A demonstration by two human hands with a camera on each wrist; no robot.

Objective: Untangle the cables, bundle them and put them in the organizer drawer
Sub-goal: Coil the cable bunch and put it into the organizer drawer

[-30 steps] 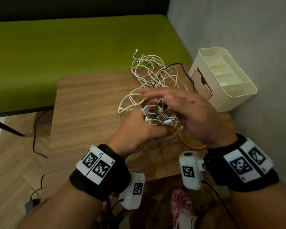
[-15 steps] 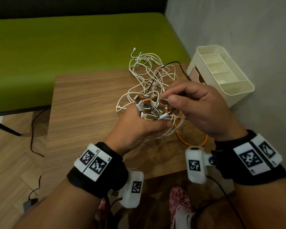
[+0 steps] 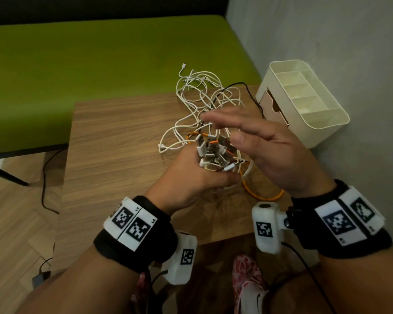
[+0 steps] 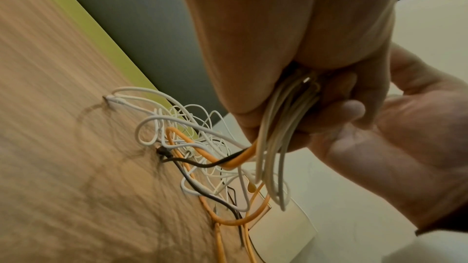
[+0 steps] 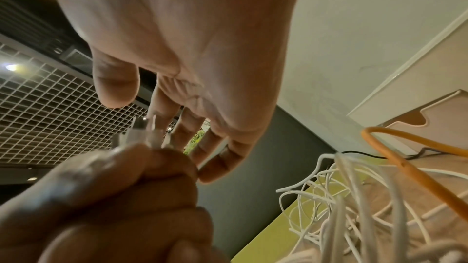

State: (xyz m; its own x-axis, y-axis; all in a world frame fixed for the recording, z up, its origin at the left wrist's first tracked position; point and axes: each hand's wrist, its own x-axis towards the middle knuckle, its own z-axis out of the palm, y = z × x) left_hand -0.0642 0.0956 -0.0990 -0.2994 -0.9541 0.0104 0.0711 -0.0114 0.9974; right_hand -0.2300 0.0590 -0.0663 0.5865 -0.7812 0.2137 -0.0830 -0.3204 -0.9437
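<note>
My left hand (image 3: 191,177) grips the plugs (image 3: 213,152) in a bunch, my right hand (image 3: 266,150) is flat and holds nothing, but the cables (image 3: 200,96) are still a messy heap on the table (image 3: 114,155), and the organizer (image 3: 304,103) waits nearby.

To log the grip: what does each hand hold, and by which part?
The left hand grips the cables just below their plugs. The right hand is flat above the plugs, holding nothing.
</note>
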